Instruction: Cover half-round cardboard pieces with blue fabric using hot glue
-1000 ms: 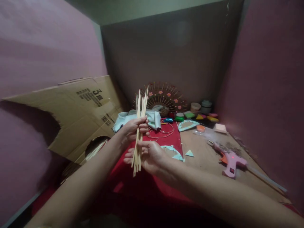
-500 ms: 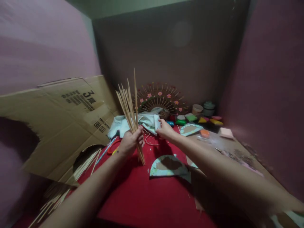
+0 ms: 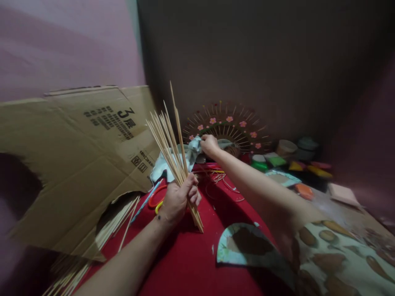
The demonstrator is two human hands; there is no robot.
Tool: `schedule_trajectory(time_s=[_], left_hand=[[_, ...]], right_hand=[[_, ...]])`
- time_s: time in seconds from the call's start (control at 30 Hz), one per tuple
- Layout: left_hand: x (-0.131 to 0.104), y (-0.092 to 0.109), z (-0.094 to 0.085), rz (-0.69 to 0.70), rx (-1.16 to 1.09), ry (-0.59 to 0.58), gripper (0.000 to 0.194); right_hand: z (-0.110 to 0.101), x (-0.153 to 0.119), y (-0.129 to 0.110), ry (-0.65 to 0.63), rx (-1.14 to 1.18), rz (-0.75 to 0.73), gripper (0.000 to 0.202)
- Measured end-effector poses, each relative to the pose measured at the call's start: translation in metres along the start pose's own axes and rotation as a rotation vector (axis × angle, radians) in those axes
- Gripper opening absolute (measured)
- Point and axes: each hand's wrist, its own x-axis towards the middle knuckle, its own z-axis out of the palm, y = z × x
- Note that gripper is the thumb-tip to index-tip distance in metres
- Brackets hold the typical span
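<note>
A bundle of pointed bamboo skewers (image 3: 171,144) leans slightly left in my left hand (image 3: 182,197), whose fingers are wrapped round its lower part. My right hand (image 3: 210,146) is farther off, pinching a bunched-up part of a pale blue cloth (image 3: 195,149). The rest of that cloth lies behind the skewers. Beneath the raised cloth, thin cords (image 3: 220,176) lie loose on the red tabletop (image 3: 182,267). A cloth-edged cardboard half-circle (image 3: 226,246) rests nearer to me, partly shaded by my right arm.
A large torn cardboard sheet (image 3: 77,164) leans at left, with more skewers (image 3: 119,222) by its lower edge. Red-handled scissors (image 3: 154,197) lie beside my left wrist. At the back stands a flower-decorated fan of sticks (image 3: 230,120). Clay packets (image 3: 276,160) and tubs (image 3: 286,147) sit at right.
My right hand has lifted and gathered the cloth, uncovering cords and sticks beneath. My left hand still holds the skewers. The view has shifted left and down.
</note>
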Motion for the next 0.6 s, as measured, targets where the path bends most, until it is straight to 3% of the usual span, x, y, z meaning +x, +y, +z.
schedule_trajectory(time_s=[0.13,0.27,0.4,0.5,0.6], left_hand=[[0.001,0.000,-0.003,-0.004,-0.005,0.006,0.034],[0.001,0.001,-0.003,-0.025,-0.006,0.006,0.033],[0.001,0.004,-0.004,-0.074,0.048,0.016,0.036],[0.005,0.009,-0.002,-0.113,0.104,0.008,0.036],[0.011,0.011,0.006,-0.120,0.162,-0.016,0.037]], right_hand=[[0.009,0.025,-0.020,-0.006,0.143,-0.181,0.032],[0.001,0.023,-0.005,-0.070,0.184,-0.169,0.047],[-0.036,0.001,0.023,-0.041,0.196,-0.007,0.034],[-0.071,-0.028,0.038,-0.055,0.222,0.131,0.019],[-0.101,-0.059,0.046,-0.031,0.268,0.228,0.017]])
